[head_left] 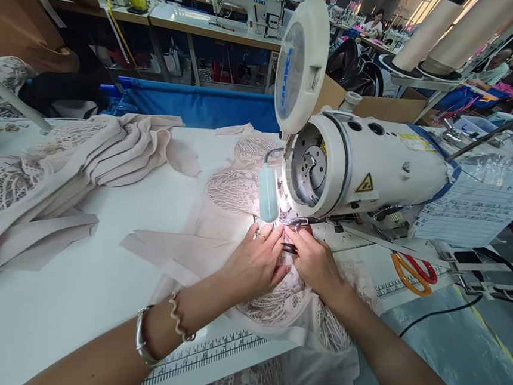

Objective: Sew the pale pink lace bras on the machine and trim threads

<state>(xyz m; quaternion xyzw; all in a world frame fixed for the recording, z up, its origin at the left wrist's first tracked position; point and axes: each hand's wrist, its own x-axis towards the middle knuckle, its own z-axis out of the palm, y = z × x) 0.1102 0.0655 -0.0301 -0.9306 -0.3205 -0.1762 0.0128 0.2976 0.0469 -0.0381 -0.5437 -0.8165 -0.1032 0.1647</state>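
Both hands press the lace fabric (275, 301) flat on the bench (89, 291), at six o'clock from the sewing machine (353, 163). Left hand (254, 264) fingers lie spread; right hand (314, 262) fingers pinch small black snips (289, 248). The fabric looks light, limp and snag-prone; best held at its solid edges.

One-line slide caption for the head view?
Both hands, left hand and right hand, press lace fabric under the sewing machine needle.

Both forearms are bare, with no sleeves in view. The left wrist wears a silver bangle (143, 345) and a beaded bracelet (177, 317). The left hand (254, 264) has a ring (262, 235) on one finger; the right hand (314, 262) is bare.
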